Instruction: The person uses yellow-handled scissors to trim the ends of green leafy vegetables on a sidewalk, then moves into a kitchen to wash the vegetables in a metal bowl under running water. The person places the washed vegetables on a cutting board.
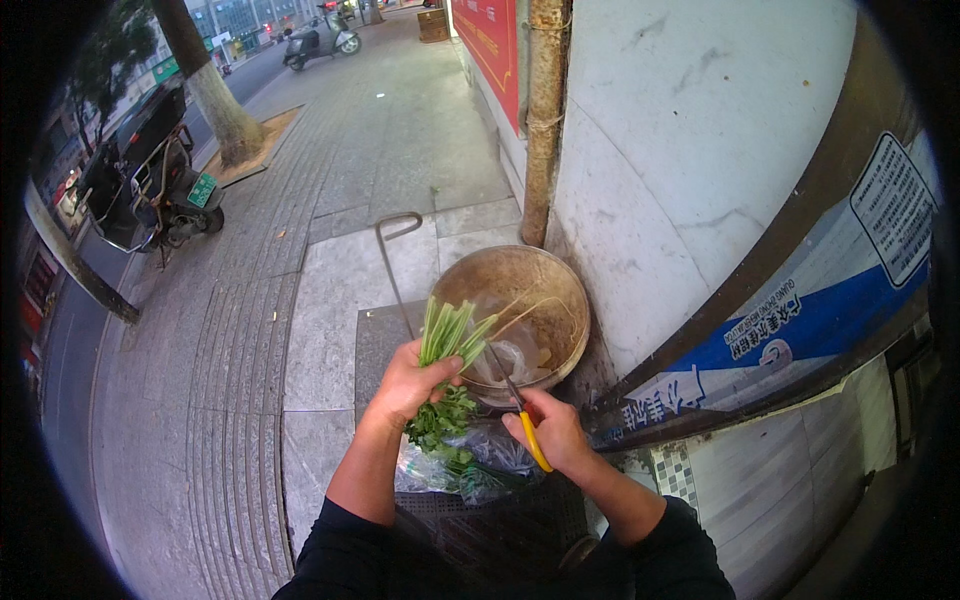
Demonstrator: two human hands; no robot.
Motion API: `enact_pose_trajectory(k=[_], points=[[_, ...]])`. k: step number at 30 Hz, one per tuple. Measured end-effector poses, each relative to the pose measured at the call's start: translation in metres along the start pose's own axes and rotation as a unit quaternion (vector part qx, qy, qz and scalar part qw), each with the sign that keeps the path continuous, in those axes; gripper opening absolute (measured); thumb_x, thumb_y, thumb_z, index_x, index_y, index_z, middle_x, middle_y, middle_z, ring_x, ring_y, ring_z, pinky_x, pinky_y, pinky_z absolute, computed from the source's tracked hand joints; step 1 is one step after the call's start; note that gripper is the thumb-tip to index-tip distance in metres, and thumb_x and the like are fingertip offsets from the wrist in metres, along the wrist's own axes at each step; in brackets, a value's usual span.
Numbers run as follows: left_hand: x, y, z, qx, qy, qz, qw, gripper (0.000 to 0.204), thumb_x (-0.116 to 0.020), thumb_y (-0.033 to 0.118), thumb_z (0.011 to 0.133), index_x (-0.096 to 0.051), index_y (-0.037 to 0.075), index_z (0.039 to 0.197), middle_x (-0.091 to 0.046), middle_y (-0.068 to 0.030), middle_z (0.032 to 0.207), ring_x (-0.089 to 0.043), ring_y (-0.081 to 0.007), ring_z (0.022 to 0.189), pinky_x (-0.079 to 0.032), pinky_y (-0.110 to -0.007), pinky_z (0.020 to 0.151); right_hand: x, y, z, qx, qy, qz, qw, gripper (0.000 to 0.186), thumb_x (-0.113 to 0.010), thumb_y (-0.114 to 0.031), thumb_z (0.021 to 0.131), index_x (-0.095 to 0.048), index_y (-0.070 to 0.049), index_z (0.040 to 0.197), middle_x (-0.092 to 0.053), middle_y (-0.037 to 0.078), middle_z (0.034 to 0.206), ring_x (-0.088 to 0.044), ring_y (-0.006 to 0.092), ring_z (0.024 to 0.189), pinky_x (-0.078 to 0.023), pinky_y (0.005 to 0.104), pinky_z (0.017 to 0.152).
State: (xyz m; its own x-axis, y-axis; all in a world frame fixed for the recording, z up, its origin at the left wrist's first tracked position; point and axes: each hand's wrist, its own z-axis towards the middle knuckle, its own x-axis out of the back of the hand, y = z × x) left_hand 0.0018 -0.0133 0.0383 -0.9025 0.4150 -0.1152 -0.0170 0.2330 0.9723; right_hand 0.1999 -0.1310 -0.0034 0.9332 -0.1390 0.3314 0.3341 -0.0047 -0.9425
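Observation:
My left hand [412, 382] is closed around a bunch of celery [447, 332], with pale green stalks pointing up and leaves [440, 422] hanging below the fist. In my right hand [556, 432] is a knife [536, 443] with a yellow handle, its thin dark blade slanting up and left close to the stalks. Beyond both hands stands a round, worn, brownish basin [560, 262] holding clear plastic and some pale scraps. A few thin yellowish stalks reach across it. Under the leaves lies a clear plastic bag [500, 452] with more greens in it.
A bent metal rod [388, 262] rises left of the basin. To the right are a rusty pipe [545, 120], a tiled wall [690, 150] and a blue-and-white printed panel [780, 320]. A parked scooter [165, 190] and a tree [215, 100] stand along the pavement's left.

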Motion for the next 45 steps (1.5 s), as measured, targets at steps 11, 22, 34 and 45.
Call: enact_pose_trajectory(k=[11,22,34,45], points=[[-0.002,-0.002,0.002,-0.005,0.026,-0.019,0.999,0.014,-0.061,0.013,0.088,-0.061,0.001,0.094,-0.061,-0.0070,0.068,-0.045,-0.0096,0.044,-0.033,-0.022,0.039,-0.001,0.008,-0.001,-0.008,0.005,-0.009,1.000,0.032,-0.074,-0.023,0.079,-0.065,-0.006,0.104,-0.066,0.011,0.074,-0.063,0.0180,0.064,-0.050,0.0324,0.061],[-0.001,0.001,-0.002,0.017,-0.025,0.007,1.000,0.012,-0.062,0.012,0.087,-0.062,0.001,0.092,-0.061,-0.0058,0.066,-0.044,-0.0084,0.043,-0.033,-0.021,0.039,-0.004,0.021,0.003,-0.006,-0.004,0.053,0.999,0.027,-0.073,-0.017,0.081,-0.064,-0.002,0.102,-0.064,0.005,0.072,-0.059,0.0122,0.064,-0.049,0.0286,0.062],[-0.002,-0.002,0.000,0.025,-0.008,0.074,0.997,0.010,-0.065,0.012,0.086,-0.064,0.003,0.090,-0.061,-0.0036,0.066,-0.047,-0.0070,0.045,-0.034,-0.021,0.040,-0.001,0.022,0.004,-0.040,-0.026,0.094,0.994,0.036,-0.074,-0.017,0.080,-0.061,-0.002,0.109,-0.059,0.003,0.074,-0.049,0.0085,0.066,-0.045,0.0272,0.061],[-0.002,-0.009,0.003,0.013,-0.035,0.169,0.985,0.010,-0.066,0.014,0.087,-0.067,0.004,0.088,-0.061,0.0011,0.068,-0.049,-0.0049,0.053,-0.039,-0.021,0.047,-0.004,0.029,0.007,-0.032,0.004,0.106,0.994,0.032,-0.073,-0.018,0.082,-0.060,0.000,0.105,-0.060,0.003,0.075,-0.052,0.0079,0.068,-0.046,0.0256,0.063]])
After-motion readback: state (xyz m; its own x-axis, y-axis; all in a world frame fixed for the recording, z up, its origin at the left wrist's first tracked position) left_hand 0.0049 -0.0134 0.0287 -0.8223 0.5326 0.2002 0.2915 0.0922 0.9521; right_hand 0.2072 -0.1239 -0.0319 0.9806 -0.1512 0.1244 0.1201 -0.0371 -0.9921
